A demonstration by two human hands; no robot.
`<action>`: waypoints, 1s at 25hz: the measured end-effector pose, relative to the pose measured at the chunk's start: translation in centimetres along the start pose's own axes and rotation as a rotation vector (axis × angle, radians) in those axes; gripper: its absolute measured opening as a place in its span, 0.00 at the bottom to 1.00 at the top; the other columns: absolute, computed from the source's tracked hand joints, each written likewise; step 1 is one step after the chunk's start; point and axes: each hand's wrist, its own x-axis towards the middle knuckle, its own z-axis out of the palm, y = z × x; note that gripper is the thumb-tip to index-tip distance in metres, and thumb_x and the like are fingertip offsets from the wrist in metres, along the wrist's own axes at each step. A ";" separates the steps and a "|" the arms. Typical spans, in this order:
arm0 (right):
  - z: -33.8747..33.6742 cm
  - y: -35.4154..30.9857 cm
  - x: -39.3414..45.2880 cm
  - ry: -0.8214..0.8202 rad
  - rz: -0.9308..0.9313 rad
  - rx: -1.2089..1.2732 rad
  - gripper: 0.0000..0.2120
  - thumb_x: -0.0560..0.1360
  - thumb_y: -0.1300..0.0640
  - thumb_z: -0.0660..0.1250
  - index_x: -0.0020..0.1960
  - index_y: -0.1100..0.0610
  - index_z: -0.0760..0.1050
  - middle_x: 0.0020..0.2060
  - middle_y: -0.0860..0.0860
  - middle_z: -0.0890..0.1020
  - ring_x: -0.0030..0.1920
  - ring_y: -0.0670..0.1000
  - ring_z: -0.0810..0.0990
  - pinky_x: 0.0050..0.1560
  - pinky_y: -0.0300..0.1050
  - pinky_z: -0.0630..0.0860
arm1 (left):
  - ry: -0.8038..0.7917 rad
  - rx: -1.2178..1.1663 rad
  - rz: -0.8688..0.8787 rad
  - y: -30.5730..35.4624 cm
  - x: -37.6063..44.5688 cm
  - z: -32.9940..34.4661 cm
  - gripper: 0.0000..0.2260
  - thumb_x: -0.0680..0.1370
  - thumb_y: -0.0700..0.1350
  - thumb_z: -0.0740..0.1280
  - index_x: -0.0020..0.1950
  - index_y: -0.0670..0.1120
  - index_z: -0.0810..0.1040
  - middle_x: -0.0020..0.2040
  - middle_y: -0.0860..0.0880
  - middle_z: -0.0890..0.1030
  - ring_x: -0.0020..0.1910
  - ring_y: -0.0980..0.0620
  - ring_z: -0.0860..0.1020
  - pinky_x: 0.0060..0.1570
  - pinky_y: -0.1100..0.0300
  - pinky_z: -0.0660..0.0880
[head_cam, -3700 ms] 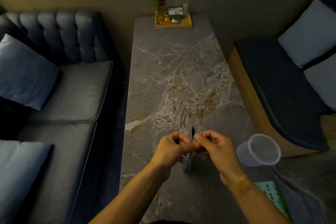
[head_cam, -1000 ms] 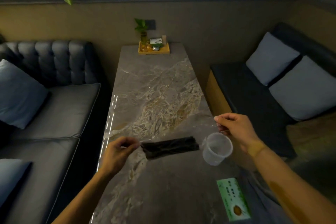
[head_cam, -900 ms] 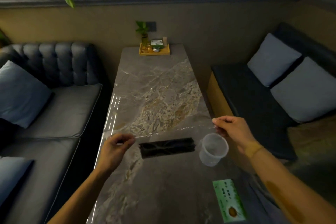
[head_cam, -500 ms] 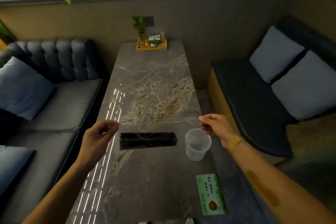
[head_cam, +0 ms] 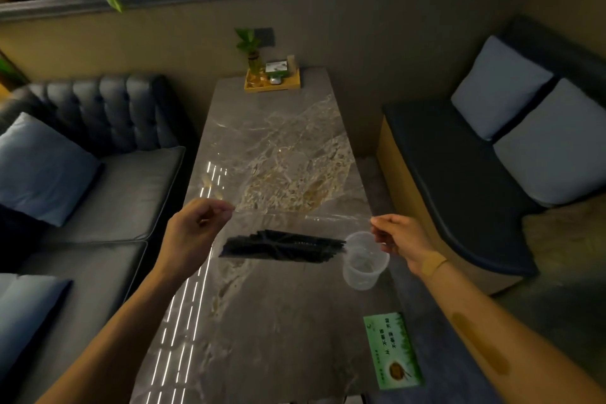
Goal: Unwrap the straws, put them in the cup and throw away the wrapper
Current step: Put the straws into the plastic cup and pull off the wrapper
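Note:
A clear plastic wrapper (head_cam: 295, 223) is stretched flat between my hands above the marble table (head_cam: 262, 321). My left hand (head_cam: 193, 226) pinches its left edge and my right hand (head_cam: 403, 239) pinches its right edge. A bundle of black straws (head_cam: 282, 246) lies sideways in the lower part of the wrapper, slightly fanned. A clear plastic cup (head_cam: 364, 262) stands upright on the table just below my right hand, its rim beside the right ends of the straws.
A green printed card (head_cam: 392, 351) lies at the table's near right. A yellow tray (head_cam: 272, 82) with a small plant sits at the far end. A grey sofa (head_cam: 98, 174) runs along the left, a dark bench (head_cam: 459, 180) with cushions along the right.
My hands went from close together over the table to spread wide, stretching the wrapper. In the last second the straws have fanned out a little and lie nearer the cup.

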 end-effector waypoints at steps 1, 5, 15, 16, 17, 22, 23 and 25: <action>0.0 0.2 0.1 0.000 0.006 0.007 0.05 0.76 0.58 0.68 0.43 0.58 0.80 0.37 0.53 0.82 0.38 0.50 0.78 0.39 0.44 0.74 | -0.004 -0.002 0.000 0.2 0.3 0.0 0.15 0.74 0.40 0.72 0.43 0.64 0.81 0.46 0.53 0.83 0.43 0.56 0.81 0.44 0.68 0.76; -0.2 0.7 0.3 0.024 0.030 0.047 0.05 0.76 0.59 0.67 0.43 0.58 0.79 0.36 0.54 0.81 0.36 0.50 0.77 0.38 0.44 0.73 | -0.021 0.003 0.052 1.5 1.5 0.4 0.14 0.75 0.41 0.72 0.43 0.63 0.81 0.45 0.55 0.82 0.42 0.56 0.80 0.42 0.67 0.74; -1.9 1.2 1.1 0.043 0.082 0.135 0.04 0.77 0.60 0.66 0.44 0.59 0.78 0.37 0.54 0.80 0.36 0.51 0.77 0.38 0.44 0.73 | -0.088 0.102 0.147 5.7 4.9 2.1 0.10 0.74 0.42 0.73 0.45 0.59 0.82 0.43 0.55 0.81 0.39 0.60 0.77 0.40 0.74 0.71; -2.2 1.4 1.2 0.039 0.092 0.145 0.04 0.77 0.60 0.66 0.44 0.58 0.78 0.37 0.54 0.80 0.36 0.51 0.77 0.38 0.44 0.73 | -0.094 0.115 0.146 6.0 5.2 2.3 0.09 0.74 0.43 0.73 0.45 0.59 0.82 0.43 0.56 0.81 0.39 0.60 0.78 0.41 0.73 0.71; -2.5 1.6 1.3 0.033 0.103 0.156 0.04 0.77 0.59 0.66 0.44 0.58 0.79 0.37 0.54 0.80 0.37 0.51 0.77 0.39 0.45 0.74 | -0.097 0.116 0.143 6.5 5.4 2.6 0.08 0.74 0.43 0.73 0.45 0.59 0.82 0.43 0.56 0.81 0.39 0.60 0.78 0.41 0.73 0.71; -3.4 2.6 1.9 0.034 0.153 0.245 0.04 0.76 0.60 0.67 0.44 0.58 0.79 0.36 0.54 0.80 0.35 0.51 0.77 0.38 0.45 0.73 | -0.123 0.117 0.182 9.0 7.0 4.1 0.07 0.74 0.42 0.73 0.46 0.54 0.83 0.41 0.53 0.80 0.38 0.62 0.78 0.39 0.76 0.70; -3.6 2.8 1.9 0.032 0.167 0.266 0.04 0.76 0.60 0.67 0.44 0.58 0.79 0.36 0.54 0.80 0.35 0.51 0.77 0.38 0.44 0.72 | -0.139 0.127 0.193 9.6 7.2 4.4 0.06 0.74 0.42 0.73 0.47 0.53 0.84 0.41 0.52 0.80 0.39 0.60 0.78 0.39 0.75 0.71; -3.9 3.2 2.1 0.022 0.198 0.293 0.04 0.76 0.59 0.67 0.44 0.58 0.79 0.36 0.54 0.80 0.35 0.51 0.78 0.38 0.45 0.73 | -0.165 0.115 0.195 10.6 7.7 4.9 0.05 0.74 0.42 0.73 0.47 0.53 0.84 0.43 0.49 0.81 0.40 0.56 0.79 0.41 0.71 0.73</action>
